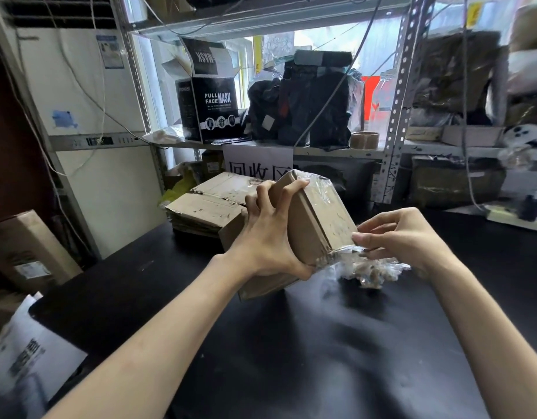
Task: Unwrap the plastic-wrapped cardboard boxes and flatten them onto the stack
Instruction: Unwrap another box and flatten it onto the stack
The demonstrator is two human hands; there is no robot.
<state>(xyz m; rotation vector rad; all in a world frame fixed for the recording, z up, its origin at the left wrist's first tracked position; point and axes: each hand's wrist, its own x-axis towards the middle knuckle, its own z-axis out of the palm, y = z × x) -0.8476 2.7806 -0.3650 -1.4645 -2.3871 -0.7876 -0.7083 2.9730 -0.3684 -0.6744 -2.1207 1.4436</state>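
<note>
The cardboard box (317, 219) is held above the black desk (291, 343), tilted, its long axis running from the near lower edge up and away toward the shelf. The left hand (270, 234) has its fingers clenched around the box's left side; the right hand (403, 237) pinches the loose plastic wrap (371, 269) at the box's lower right corner. Behind the box lies the stack (206, 208) of flattened cardboard, and beyond it a black carton (214, 111) reads "FULL FACE MASK".

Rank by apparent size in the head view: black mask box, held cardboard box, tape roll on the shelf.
1. Cardboard box, largest, though it is nearest the camera, which inflates it.
2. Black mask box, which sits farther back on the shelf.
3. Tape roll, clearly smallest.
</note>
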